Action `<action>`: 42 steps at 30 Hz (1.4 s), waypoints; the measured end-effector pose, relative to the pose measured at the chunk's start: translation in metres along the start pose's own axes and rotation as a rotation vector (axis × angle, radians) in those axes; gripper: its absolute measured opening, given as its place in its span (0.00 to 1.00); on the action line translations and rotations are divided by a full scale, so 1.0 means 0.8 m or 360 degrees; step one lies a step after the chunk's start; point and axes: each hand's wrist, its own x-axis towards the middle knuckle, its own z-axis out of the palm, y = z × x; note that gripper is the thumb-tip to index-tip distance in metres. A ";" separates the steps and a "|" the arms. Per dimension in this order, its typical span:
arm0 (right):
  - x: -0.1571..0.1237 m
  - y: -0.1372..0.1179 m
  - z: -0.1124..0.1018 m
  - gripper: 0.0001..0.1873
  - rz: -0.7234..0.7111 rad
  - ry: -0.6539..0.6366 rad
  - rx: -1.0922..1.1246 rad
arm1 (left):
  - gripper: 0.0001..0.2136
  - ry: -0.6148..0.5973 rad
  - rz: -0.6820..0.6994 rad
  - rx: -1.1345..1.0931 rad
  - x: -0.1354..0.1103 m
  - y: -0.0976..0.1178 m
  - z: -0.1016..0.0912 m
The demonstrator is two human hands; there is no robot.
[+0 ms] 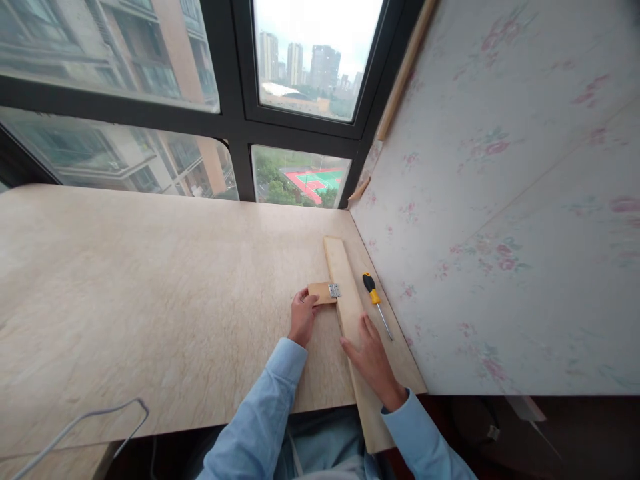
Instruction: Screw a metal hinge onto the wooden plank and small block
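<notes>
1. The two hands are apart from each other, each taken up with its own piece of wood. The left hand [303,317] pinches a small wooden piece [321,291] between thumb and fingers, near its outer end, probably because that leaves the other end free to sit against the board.
2. The right hand [371,350] straddles a long board [350,293], its thumb at the left edge and its fingers towards the right one. This looks like a way of keeping the board from sliding; how firmly it grips cannot be told.
3. Just beyond the left hand's fingertips, a metal hinge [335,290] bridges the seam between small piece and board. The piece appears to be held square to the board so that the hinge lies flat over both; whether screws sit in its holes is too small to tell.
4. Just right of the right hand, a screwdriver [375,297] with a black and yellow handle lies with its tip pointing back towards the person, seemingly set there to be within easy reach.
5. Beneath both hands is the desk [175,280]; the board's near end juts past its edge towards the person's lap.
6. Farther out, a flowered wall [500,167] rises to the hands' right, dark window frames [240,127] stand ahead, and a pale cable [100,411] curls well to the left.
</notes>
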 end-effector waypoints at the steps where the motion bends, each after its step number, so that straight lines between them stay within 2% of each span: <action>1: 0.006 0.000 0.002 0.40 0.0001 0.0006 -0.0011 | 0.15 -0.0002 -0.0015 -0.0057 -0.001 0.001 0.001; 7: 0.042 0.005 0.008 0.38 -0.0064 0.0054 -0.0048 | 0.15 0.0045 -0.0042 -0.0266 -0.004 0.003 0.002; 14: 0.059 0.009 0.006 0.36 -0.0081 0.0020 -0.0071 | 0.16 -0.0019 0.0072 -0.0141 0.005 0.005 0.003; 17: 0.058 0.010 0.005 0.37 -0.0049 0.0012 -0.0014 | 0.22 -0.0123 0.0244 0.0048 0.008 0.005 0.010; 20: 0.058 0.013 0.003 0.42 -0.0001 -0.0045 0.0042 | 0.25 -0.0328 0.0471 0.0332 0.006 0.003 0.024; 23: 0.061 0.019 -0.002 0.45 0.0007 -0.0101 0.0131 | 0.24 -0.0535 0.0775 0.0834 0.003 -0.002 0.042; 27: 0.071 0.030 -0.012 0.40 0.0059 -0.0165 0.0386 | 0.24 -0.0797 0.1111 0.1594 0.000 -0.014 0.059; 30: 0.076 0.042 -0.020 0.38 0.0156 -0.0219 0.0626 | 0.21 -0.0923 0.1297 0.1963 -0.002 -0.024 0.062; 34: 0.078 0.049 -0.028 0.40 0.0276 -0.0243 0.0835 | 0.21 -0.0922 0.1387 0.2142 -0.002 -0.028 0.056; 38: 0.092 0.033 -0.043 0.36 0.0186 0.0012 0.0893 | 0.20 -0.0951 0.1434 0.2110 0.000 -0.028 0.050; 42: 0.131 0.009 -0.056 0.33 0.0099 0.0141 0.0902 | 0.19 -0.0827 0.1367 0.1949 -0.001 -0.032 0.040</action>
